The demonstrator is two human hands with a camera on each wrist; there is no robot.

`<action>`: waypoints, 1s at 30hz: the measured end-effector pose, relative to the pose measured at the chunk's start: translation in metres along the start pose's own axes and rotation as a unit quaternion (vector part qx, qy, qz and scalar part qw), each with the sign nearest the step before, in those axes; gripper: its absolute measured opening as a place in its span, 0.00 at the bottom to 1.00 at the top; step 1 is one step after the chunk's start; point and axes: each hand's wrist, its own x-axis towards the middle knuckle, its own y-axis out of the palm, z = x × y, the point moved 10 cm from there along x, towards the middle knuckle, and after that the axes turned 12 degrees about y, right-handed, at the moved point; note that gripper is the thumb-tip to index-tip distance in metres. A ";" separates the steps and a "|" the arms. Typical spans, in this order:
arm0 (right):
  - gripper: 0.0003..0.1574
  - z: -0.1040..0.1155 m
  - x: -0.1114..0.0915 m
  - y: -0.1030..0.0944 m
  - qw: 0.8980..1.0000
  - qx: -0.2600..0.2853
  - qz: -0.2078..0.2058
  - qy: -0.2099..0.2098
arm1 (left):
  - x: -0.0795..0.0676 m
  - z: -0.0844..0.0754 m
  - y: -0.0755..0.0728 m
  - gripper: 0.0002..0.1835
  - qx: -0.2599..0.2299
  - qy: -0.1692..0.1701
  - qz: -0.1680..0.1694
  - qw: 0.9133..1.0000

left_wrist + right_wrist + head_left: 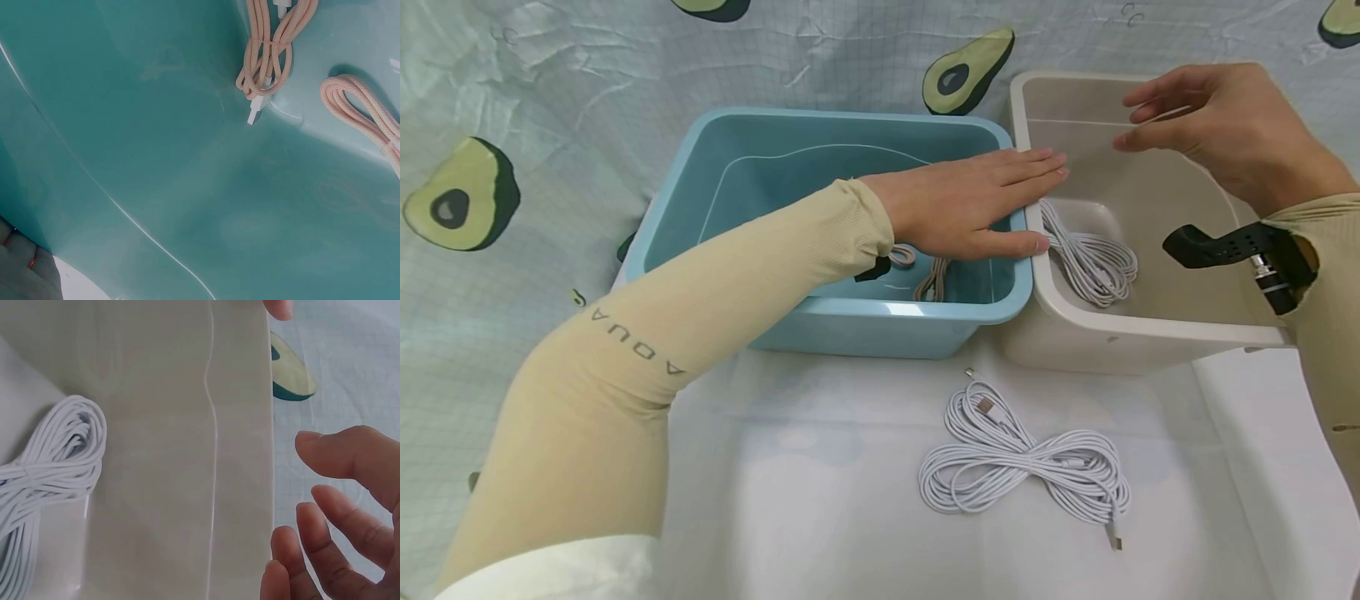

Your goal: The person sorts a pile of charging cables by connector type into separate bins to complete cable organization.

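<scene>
My left hand [970,200] lies across the adjoining rims of a blue bin [880,310] and a beige bin [1172,329], its fingers straight and holding nothing. Above the beige bin, my right hand [1232,125] hovers with loosely bent fingers and nothing between them. A coiled white cable [1097,262] rests on the beige bin's floor, at its left side; the right wrist view shows its tied loops [69,444]. Inside the blue bin are pinkish braided cables [265,56], folded into bundles, one with a white plug; my left forearm hides part of that bin in the head view.
On the white table in front of the bins lie white cables [1022,458] looped into a bow shape, with USB plugs at their ends. A cloth printed with avocados [966,71] covers the area behind and to the left of the bins.
</scene>
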 end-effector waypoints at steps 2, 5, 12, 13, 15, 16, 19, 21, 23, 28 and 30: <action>0.34 0.001 0.000 0.000 1.000 0.002 0.001 -0.001 | 0.000 0.000 0.000 0.44 0.000 -0.001 -0.001 1.000; 0.34 0.002 -0.001 -0.001 1.000 0.005 0.000 -0.004 | -0.001 -0.001 -0.001 0.44 0.000 -0.002 -0.001 1.000; 0.32 0.003 -0.003 -0.001 1.000 0.009 0.000 -0.008 | -0.001 -0.002 -0.001 0.44 -0.001 0.002 -0.001 1.000; 0.32 0.003 -0.003 -0.001 1.000 0.010 0.000 -0.007 | -0.001 -0.002 -0.001 0.44 -0.001 0.003 -0.001 1.000; 0.33 0.003 -0.003 -0.002 1.000 0.013 -0.002 -0.008 | -0.002 -0.002 0.000 0.44 -0.004 0.004 -0.001 1.000; 0.33 0.004 -0.003 -0.003 1.000 0.013 -0.005 -0.008 | -0.002 -0.002 0.000 0.44 -0.005 0.004 -0.002 1.000; 0.34 0.007 -0.006 -0.006 1.000 0.020 -0.012 -0.009 | -0.002 -0.002 -0.001 0.44 -0.005 0.005 -0.005 1.000; 0.33 0.010 -0.009 -0.008 1.000 0.017 -0.017 -0.009 | -0.002 -0.002 -0.001 0.44 -0.005 0.005 -0.006 1.000; 0.32 0.013 -0.013 -0.008 1.000 0.010 -0.020 -0.013 | -0.002 -0.002 -0.002 0.44 -0.006 0.006 -0.007 1.000; 0.31 0.023 -0.025 -0.008 0.999 -0.009 -0.022 -0.029 | -0.002 -0.003 -0.002 0.44 -0.008 0.010 -0.006 1.000; 0.31 0.027 -0.030 -0.007 0.999 -0.019 -0.025 -0.034 | -0.003 -0.003 -0.002 0.44 -0.007 0.010 -0.006 1.000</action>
